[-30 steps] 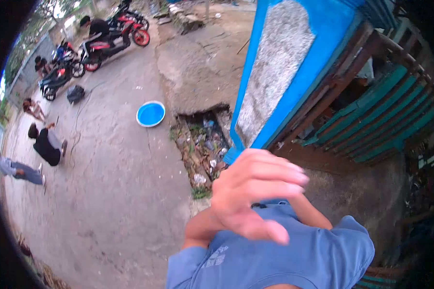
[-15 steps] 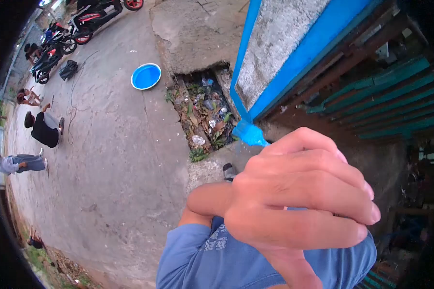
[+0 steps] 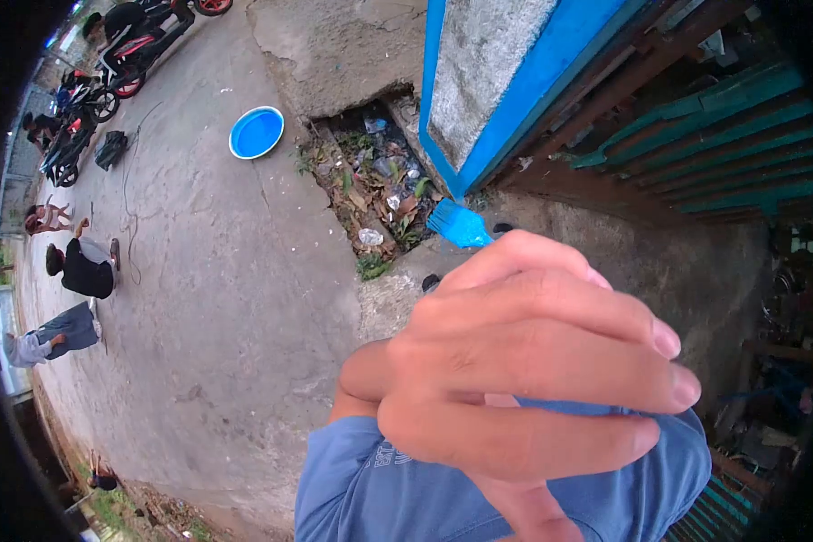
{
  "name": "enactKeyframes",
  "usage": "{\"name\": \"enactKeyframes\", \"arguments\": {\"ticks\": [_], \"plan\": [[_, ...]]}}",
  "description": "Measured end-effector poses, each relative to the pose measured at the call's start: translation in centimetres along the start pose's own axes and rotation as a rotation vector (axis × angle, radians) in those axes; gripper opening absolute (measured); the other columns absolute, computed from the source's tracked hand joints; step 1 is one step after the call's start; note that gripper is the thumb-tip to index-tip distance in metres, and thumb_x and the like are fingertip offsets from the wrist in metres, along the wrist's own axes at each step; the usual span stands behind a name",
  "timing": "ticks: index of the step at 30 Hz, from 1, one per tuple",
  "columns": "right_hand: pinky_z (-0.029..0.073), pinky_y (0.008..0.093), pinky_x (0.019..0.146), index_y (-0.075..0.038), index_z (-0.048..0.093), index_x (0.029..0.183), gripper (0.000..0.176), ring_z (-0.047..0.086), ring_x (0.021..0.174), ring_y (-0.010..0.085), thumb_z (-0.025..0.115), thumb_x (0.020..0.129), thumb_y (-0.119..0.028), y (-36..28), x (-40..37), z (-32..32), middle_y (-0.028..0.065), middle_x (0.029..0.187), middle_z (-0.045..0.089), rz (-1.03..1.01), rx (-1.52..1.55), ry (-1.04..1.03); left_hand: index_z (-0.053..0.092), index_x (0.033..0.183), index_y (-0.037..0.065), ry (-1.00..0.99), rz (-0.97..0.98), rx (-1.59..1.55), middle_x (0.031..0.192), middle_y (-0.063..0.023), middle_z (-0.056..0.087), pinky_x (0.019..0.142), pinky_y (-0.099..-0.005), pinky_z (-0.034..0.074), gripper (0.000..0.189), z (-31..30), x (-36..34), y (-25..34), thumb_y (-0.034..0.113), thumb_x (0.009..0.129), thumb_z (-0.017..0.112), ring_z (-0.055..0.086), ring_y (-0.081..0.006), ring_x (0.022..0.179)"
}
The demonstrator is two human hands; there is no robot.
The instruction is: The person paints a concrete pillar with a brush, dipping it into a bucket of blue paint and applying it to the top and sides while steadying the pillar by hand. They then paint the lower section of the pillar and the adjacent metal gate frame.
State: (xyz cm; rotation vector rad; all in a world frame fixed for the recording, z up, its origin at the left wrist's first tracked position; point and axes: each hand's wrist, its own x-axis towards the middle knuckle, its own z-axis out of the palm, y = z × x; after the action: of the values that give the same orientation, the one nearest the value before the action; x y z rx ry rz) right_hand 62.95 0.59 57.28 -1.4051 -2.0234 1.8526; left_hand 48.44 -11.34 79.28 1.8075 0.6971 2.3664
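Note:
My left hand point(image 3: 515, 361), back turned to me, fills the lower middle of the head view. Its fingers are loosely bent, spread apart and reach right, and blue shirt shows through a gap between them. Just past its upper edge juts a paintbrush point(image 3: 459, 223) with wet blue bristles. Its handle disappears behind the hand, so what grips it is hidden. The bristles are near the bottom corner of a wall point(image 3: 488, 77) with rough grey panel and blue painted border. My right hand does not show.
A shallow basin of blue paint point(image 3: 256, 133) sits on the concrete ground. Beside the wall lies an open drain hole point(image 3: 370, 185) full of leaves and litter. Green slatted metal point(image 3: 714, 144) is at right. Motorbikes point(image 3: 122, 54) and several people, one in black point(image 3: 86, 269), are at left.
My left hand has shifted left and slightly up, with its fingers spread a little wider. The brush has moved up and slightly left in view. The camera view has also shifted.

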Motion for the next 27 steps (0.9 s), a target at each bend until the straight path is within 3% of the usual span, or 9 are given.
{"name": "enactKeyframes", "arguments": {"ticks": [7, 9, 10, 11, 16, 20, 24, 26, 27], "plan": [[0.039, 0.0274, 0.052, -0.001, 0.068, 0.079, 0.035, 0.049, 0.055, 0.0080, 0.067, 0.081, -0.036, -2.2, -0.1, 0.8, 0.0009, 0.058, 0.056, 0.061, -0.094, 0.020, 0.057, 0.088, 0.006, 0.103, -0.091, 0.124, 0.104, -0.0178, 0.057, 0.072, -0.0384, 0.044, 0.057, -0.4, -1.6, -1.2, 0.063, 0.083, 0.053, 0.062, -0.0299, 0.084], [0.039, 0.0275, 0.053, 0.000, 0.068, 0.080, 0.034, 0.050, 0.055, 0.0085, 0.067, 0.081, -0.035, -0.2, 1.3, 0.9, 0.0014, 0.058, 0.057, -0.028, -0.076, 0.032, 0.054, 0.091, 0.004, -0.044, -0.069, 0.236, 0.113, -0.0230, 0.052, 0.074, -0.0405, 0.045, 0.061, -2.0, -2.3, -0.9, 0.064, 0.085, 0.047, 0.060, -0.0326, 0.087], [0.040, 0.0276, 0.053, 0.000, 0.068, 0.080, 0.034, 0.051, 0.055, 0.0090, 0.067, 0.081, -0.034, 0.5, 1.8, 1.1, 0.0020, 0.058, 0.057, -0.119, -0.065, 0.021, 0.059, 0.090, 0.003, 0.064, -0.096, 0.229, 0.108, -0.0237, 0.056, 0.072, -0.0382, 0.048, 0.059, -2.0, -3.1, -1.0, 0.061, 0.081, 0.056, 0.062, -0.0322, 0.084], [0.040, 0.0284, 0.053, 0.001, 0.068, 0.080, 0.033, 0.052, 0.055, 0.0100, 0.065, 0.082, -0.032, -0.8, 1.2, 1.0, 0.0029, 0.059, 0.058, 0.009, 0.017, -0.015, 0.063, 0.090, 0.002, 0.169, -0.126, 0.223, 0.102, -0.0244, 0.061, 0.070, -0.0359, 0.051, 0.057, -2.1, -4.0, -1.1, 0.057, 0.078, 0.064, 0.065, -0.0318, 0.082], [0.040, 0.0300, 0.052, 0.002, 0.066, 0.082, 0.030, 0.052, 0.053, 0.0105, 0.061, 0.085, -0.028, -0.8, 1.0, 0.7, 0.0036, 0.060, 0.058, -0.028, 0.065, 0.019, 0.058, 0.093, -0.002, 0.188, -0.385, 0.439, 0.116, -0.0252, 0.055, 0.079, -0.0421, 0.047, 0.049, -5.3, -9.0, -2.6, 0.045, 0.092, 0.046, 0.059, -0.0334, 0.096], [0.042, 0.0326, 0.053, 0.001, 0.067, 0.083, 0.032, 0.056, 0.057, 0.0130, 0.062, 0.085, -0.031, 0.1, 2.1, 0.3, 0.0074, 0.062, 0.061, 0.011, 0.102, -0.003, 0.060, 0.091, -0.003, 0.231, -0.536, 0.465, 0.113, -0.0232, 0.058, 0.080, -0.0397, 0.047, 0.042, -7.5, -13.3, -5.0, 0.038, 0.093, 0.048, 0.059, -0.0323, 0.096], [0.045, 0.0384, 0.058, -0.001, 0.069, 0.083, 0.035, 0.062, 0.063, 0.0261, 0.065, 0.080, -0.036, 0.2, 4.7, -0.4, 0.0180, 0.068, 0.063, -0.107, -0.072, 0.009, 0.061, 0.090, -0.003, 0.393, -0.777, 0.512, 0.110, -0.0203, 0.061, 0.078, -0.0354, 0.047, 0.032, -8.2, -15.8, -6.3, 0.027, 0.093, 0.049, 0.061, -0.0283, 0.094], [0.043, 0.0302, 0.053, -0.003, 0.069, 0.082, 0.030, 0.057, 0.055, 0.0123, 0.064, 0.083, -0.033, -0.9, 6.6, -0.8, 0.0065, 0.060, 0.061, -0.189, -0.130, -0.045, 0.061, 0.088, -0.004, 0.417, -0.820, 0.538, 0.108, -0.0202, 0.061, 0.077, -0.0341, 0.048, 0.028, -8.2, -16.2, -6.1, 0.022, 0.092, 0.051, 0.062, -0.0273, 0.092], [0.043, 0.0318, 0.054, -0.003, 0.069, 0.081, 0.031, 0.058, 0.055, 0.0144, 0.064, 0.082, -0.034, -1.7, 7.5, -0.9, 0.0081, 0.060, 0.061, -0.206, -0.147, -0.060, 0.061, 0.089, -0.003, 0.463, -0.860, 0.574, 0.108, -0.0194, 0.062, 0.077, -0.0338, 0.048, 0.028, -8.2, -16.1, -6.2, 0.022, 0.092, 0.050, 0.062, -0.0263, 0.092]]}}
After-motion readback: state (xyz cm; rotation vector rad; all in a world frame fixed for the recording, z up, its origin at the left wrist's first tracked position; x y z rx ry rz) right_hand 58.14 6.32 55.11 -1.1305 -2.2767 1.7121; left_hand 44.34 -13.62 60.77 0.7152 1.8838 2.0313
